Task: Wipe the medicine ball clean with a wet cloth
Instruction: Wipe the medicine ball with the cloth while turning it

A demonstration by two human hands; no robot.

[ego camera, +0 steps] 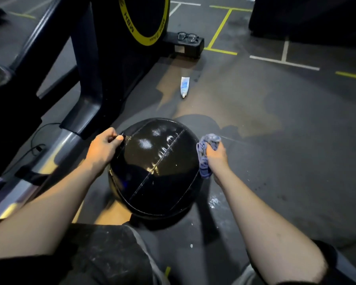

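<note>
A large black medicine ball (155, 167) of glossy stitched leather-like material sits on the dark grey floor (275, 140) in the near middle of the scene, just in front of the person's knees. Its top surface shines with wet-looking highlights, and pale seams cross it from the far right to the near left.

The left hand (103, 148) is at the ball's far-left side, its fingers curled round a small black tab or strap at the ball's edge, gripping it. The right hand (216, 154) is at the ball's right side and clutches a crumpled blue-grey cloth (206, 155); the cloth is bunched in the fist and hangs down against the ball's right flank, touching it. Both forearms are bare and reach in from the near edge.

On the floor beyond the ball lies a small white tube with blue print (185, 87), its cap pointing toward the near side, well apart from the ball. Farther away still, a pair of black-framed glasses (187, 37) rests on a low black box (186, 45). To the left stands a dark piece of gym equipment with a yellow ring marked with letters (146, 27), and its grey angled frame (86, 83) runs down toward the near left. Yellow and white lines (220, 29) mark the far floor. A few pale wet spots (214, 201) lie on the floor to the near right of the ball.
</note>
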